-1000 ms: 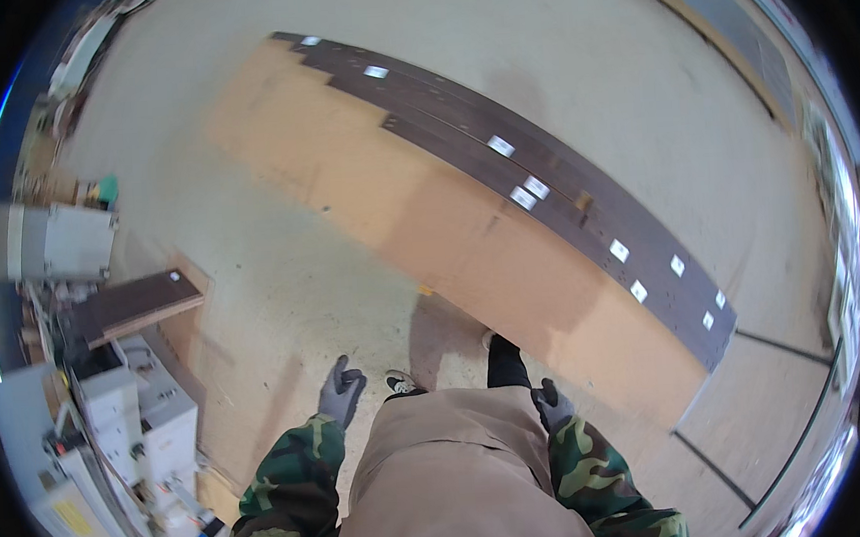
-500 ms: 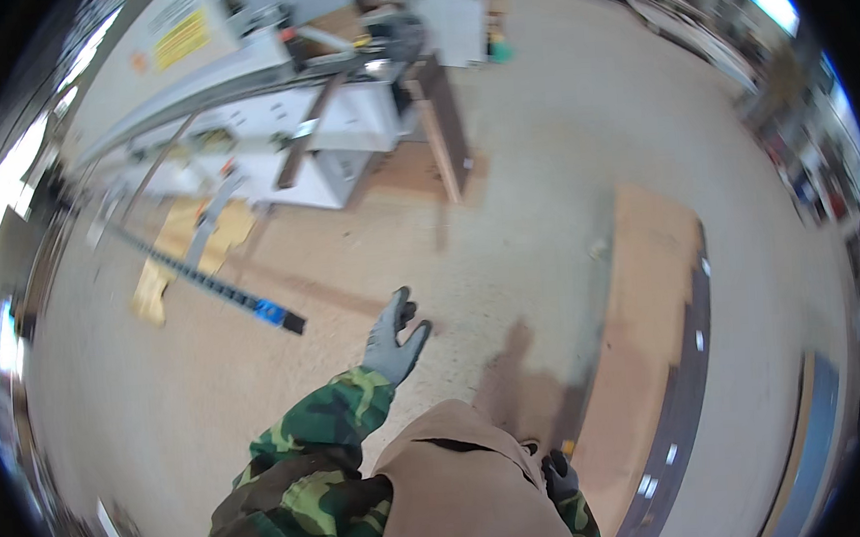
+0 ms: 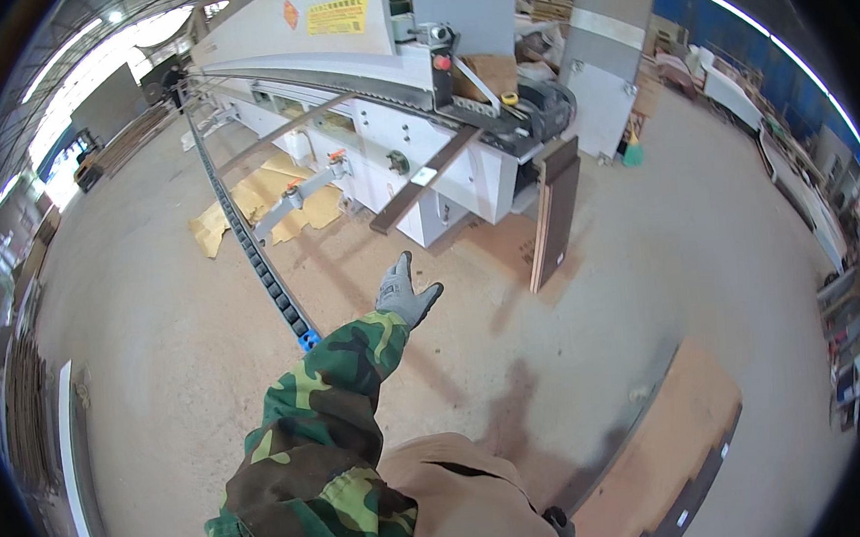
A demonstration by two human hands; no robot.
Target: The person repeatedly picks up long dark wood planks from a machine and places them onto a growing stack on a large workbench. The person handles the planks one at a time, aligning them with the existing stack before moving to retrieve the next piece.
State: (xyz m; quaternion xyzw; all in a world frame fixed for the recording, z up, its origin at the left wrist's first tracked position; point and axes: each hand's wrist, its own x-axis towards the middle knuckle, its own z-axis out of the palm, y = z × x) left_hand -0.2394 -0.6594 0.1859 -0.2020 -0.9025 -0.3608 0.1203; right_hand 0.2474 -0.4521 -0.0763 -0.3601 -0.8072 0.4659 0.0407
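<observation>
My left hand (image 3: 407, 292), in a grey glove with dark fingertips, is stretched out over the floor, open, with thumb and fingers apart and nothing in it. Its camouflage sleeve (image 3: 326, 413) comes up from the lower edge. Just left and below the hand, a segmented rail (image 3: 251, 242) ends in a blue cap. Of my right hand (image 3: 561, 528) only a dark gloved part shows at the lower edge, beside the brown apron (image 3: 464, 503); its fingers are hidden. The right hand is nearest to a stack of long brown boards (image 3: 671, 426).
Ahead stands a long white machine (image 3: 484, 181) with a dark metal arm (image 3: 424, 175) sticking out. Dark panels (image 3: 553, 217) stand upright at its end. Yellow sheeting (image 3: 292, 193) lies under it. A white strip (image 3: 72, 468) lies at left; a green broom head (image 3: 634, 152) stands farther back.
My view has tilted up and shifted, so the machine sits lower and shows more fully. My left arm reaches farther forward. My right hand has slipped mostly out of view at the bottom.
</observation>
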